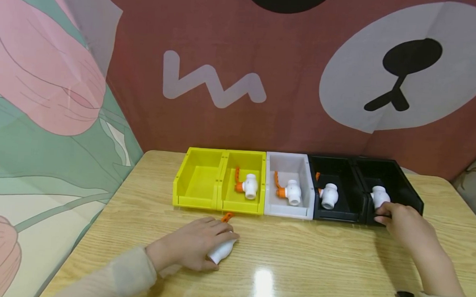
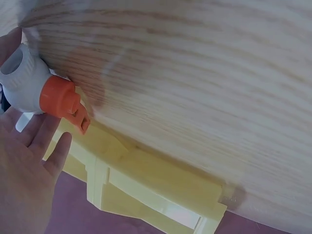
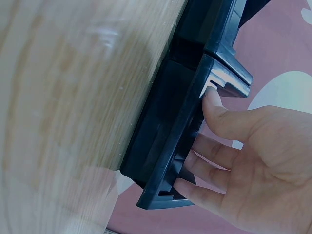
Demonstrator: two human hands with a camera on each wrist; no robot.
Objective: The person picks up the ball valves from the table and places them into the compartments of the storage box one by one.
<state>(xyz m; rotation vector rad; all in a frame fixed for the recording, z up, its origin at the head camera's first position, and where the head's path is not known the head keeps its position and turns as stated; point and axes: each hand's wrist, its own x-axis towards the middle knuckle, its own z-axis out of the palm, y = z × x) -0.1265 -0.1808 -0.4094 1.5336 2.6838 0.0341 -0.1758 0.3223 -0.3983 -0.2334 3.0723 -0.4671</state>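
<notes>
My left hand [image 1: 198, 243] holds a white ball valve [image 1: 221, 251] low over the table in front of the yellow bins. In the left wrist view the thumb and fingers lie on either side of this ball valve's white body [image 2: 24, 87], with its orange handle [image 2: 66, 100] pointing away from the hand. At the far right, my right hand [image 1: 405, 224] reaches over the front of the end black bin [image 1: 409, 193]. Its fingertips grip the lower end of another white ball valve [image 1: 379, 196]. The right wrist view shows the fingers [image 3: 204, 192] inside the bin, the valve largely hidden.
Several bins stand in a row at the table's back. The left yellow bin [image 1: 200, 178] holds nothing. Single ball valves lie in the right yellow bin [image 1: 240, 207], the white bin [image 1: 287, 162] and the left black bin [image 1: 348, 203]. A printed cloth [image 1: 223, 129] hangs behind.
</notes>
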